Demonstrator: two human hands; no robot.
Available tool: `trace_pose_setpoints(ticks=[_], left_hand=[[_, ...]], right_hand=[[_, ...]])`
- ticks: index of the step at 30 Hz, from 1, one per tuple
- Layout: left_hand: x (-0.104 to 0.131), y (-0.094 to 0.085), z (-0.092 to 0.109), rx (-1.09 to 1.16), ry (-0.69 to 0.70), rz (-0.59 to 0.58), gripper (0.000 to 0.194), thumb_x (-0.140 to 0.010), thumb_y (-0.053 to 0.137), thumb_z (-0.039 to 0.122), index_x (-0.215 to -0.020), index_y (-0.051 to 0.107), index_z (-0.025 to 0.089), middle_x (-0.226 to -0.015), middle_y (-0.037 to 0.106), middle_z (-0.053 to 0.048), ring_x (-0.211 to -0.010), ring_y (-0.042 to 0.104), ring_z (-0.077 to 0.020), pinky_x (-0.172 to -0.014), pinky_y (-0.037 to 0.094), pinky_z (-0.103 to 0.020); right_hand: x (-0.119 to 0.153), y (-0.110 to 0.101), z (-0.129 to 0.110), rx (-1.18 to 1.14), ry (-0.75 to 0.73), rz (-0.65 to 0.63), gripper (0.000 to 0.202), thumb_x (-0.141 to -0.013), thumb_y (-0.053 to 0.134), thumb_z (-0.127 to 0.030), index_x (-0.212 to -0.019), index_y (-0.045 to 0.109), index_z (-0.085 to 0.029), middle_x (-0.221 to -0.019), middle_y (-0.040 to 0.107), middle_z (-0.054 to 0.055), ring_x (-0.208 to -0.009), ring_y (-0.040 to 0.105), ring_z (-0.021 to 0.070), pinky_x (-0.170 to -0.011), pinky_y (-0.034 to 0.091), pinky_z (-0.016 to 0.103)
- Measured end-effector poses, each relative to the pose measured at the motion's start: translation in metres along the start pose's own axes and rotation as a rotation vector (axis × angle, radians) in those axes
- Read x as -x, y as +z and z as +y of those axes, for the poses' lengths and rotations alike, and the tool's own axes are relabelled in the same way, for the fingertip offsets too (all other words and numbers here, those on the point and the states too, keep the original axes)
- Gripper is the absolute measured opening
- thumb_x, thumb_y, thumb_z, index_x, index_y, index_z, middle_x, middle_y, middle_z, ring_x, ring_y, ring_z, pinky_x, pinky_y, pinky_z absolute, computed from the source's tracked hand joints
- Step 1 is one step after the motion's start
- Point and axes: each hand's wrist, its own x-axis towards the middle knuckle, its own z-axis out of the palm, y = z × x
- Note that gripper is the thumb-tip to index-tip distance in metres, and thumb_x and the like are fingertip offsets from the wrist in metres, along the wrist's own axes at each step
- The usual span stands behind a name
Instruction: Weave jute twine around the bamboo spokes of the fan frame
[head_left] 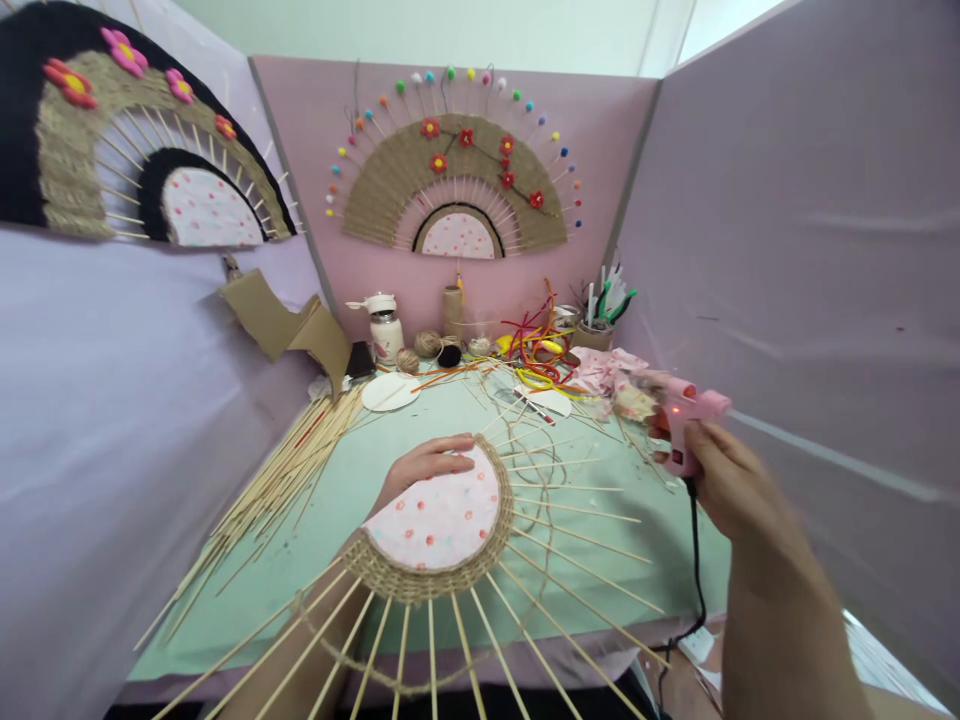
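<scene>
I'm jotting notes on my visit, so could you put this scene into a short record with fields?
Left hand: holds a half-round fan piece with a woven rim
Right hand: grips a pink glue gun, its light lit
Left wall: flowered fan
Back wall: pompom-edged fan
Green tabletop, left: loose thin sticks
Green tabletop, back: white flask, twine balls

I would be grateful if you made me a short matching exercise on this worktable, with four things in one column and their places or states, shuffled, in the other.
Things
1. Glue gun
2. Loose sticks
3. Flask
4. Half-round fan piece

Places and states
A. At the back of the table, with its lid open
B. Held at its straight edge by the left hand
C. Raised in the right hand
D. Heaped along the table's left side

Right pairs: 1-C, 2-D, 3-A, 4-B
</scene>
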Motion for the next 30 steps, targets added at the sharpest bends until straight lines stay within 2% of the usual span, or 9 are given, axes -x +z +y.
trace_pose_setpoints(ticks=[2, 4, 7, 9, 18, 30], left_hand=[[0.000, 0.000, 0.001, -0.003, 0.018, 0.001, 0.042, -0.085, 0.058, 0.048, -0.119, 0.066, 0.024, -0.131, 0.058, -0.013, -0.128, 0.050, -0.0277, -0.105, 0.040, -0.038], [0.000, 0.000, 0.001, -0.006, 0.014, -0.005, 0.042, -0.085, 0.057, 0.047, -0.119, 0.066, 0.024, -0.132, 0.058, -0.013, -0.127, 0.050, -0.0277, -0.105, 0.040, -0.038], [0.001, 0.000, 0.000, -0.009, 0.017, -0.018, 0.041, -0.085, 0.058, 0.046, -0.119, 0.066, 0.024, -0.132, 0.058, -0.013, -0.127, 0.051, -0.0274, -0.105, 0.040, -0.038], [0.001, -0.001, 0.000, -0.012, 0.031, -0.016, 0.040, -0.086, 0.058, 0.046, -0.119, 0.066, 0.024, -0.131, 0.059, -0.013, -0.127, 0.051, -0.0271, -0.104, 0.040, -0.037], [-0.001, -0.001, 0.003, -0.024, 0.047, -0.015, 0.039, -0.088, 0.056, 0.043, -0.119, 0.066, 0.022, -0.131, 0.059, -0.014, -0.126, 0.052, -0.0277, -0.104, 0.042, -0.038], [-0.001, 0.001, 0.007, -0.022, 0.015, -0.003, 0.039, -0.086, 0.058, 0.044, -0.118, 0.067, 0.022, -0.131, 0.059, -0.015, -0.126, 0.052, -0.0274, -0.104, 0.041, -0.037]], right_hand=[[0.005, 0.014, -0.020, -0.046, 0.055, -0.117, 0.046, -0.080, 0.055, -0.062, -0.096, 0.067, -0.021, -0.093, 0.069, 0.009, -0.062, 0.060, 0.0167, -0.054, 0.049, 0.030], [0.011, 0.026, -0.040, 0.006, 0.051, -0.244, 0.044, -0.082, 0.053, -0.060, -0.095, 0.068, -0.021, -0.096, 0.069, 0.008, -0.061, 0.059, 0.0144, -0.054, 0.048, 0.028], [0.021, 0.041, -0.064, 0.145, 0.013, -0.417, 0.044, -0.085, 0.049, -0.059, -0.090, 0.068, -0.019, -0.086, 0.067, 0.007, -0.062, 0.056, 0.0134, -0.054, 0.046, 0.025], [0.024, 0.048, -0.072, 0.208, -0.023, -0.485, 0.046, -0.087, 0.046, -0.058, -0.087, 0.068, -0.018, -0.079, 0.065, 0.005, -0.062, 0.055, 0.0133, -0.054, 0.044, 0.025], [0.023, 0.060, -0.068, 0.377, -0.103, -0.499, 0.046, -0.092, 0.035, -0.056, -0.084, 0.062, -0.020, -0.068, 0.056, 0.001, -0.059, 0.050, 0.0135, -0.055, 0.041, 0.027], [0.025, 0.059, -0.067, 0.361, -0.117, -0.479, 0.044, -0.092, 0.036, -0.053, -0.080, 0.062, -0.019, -0.063, 0.053, 0.000, -0.056, 0.049, 0.0136, -0.054, 0.040, 0.026]])
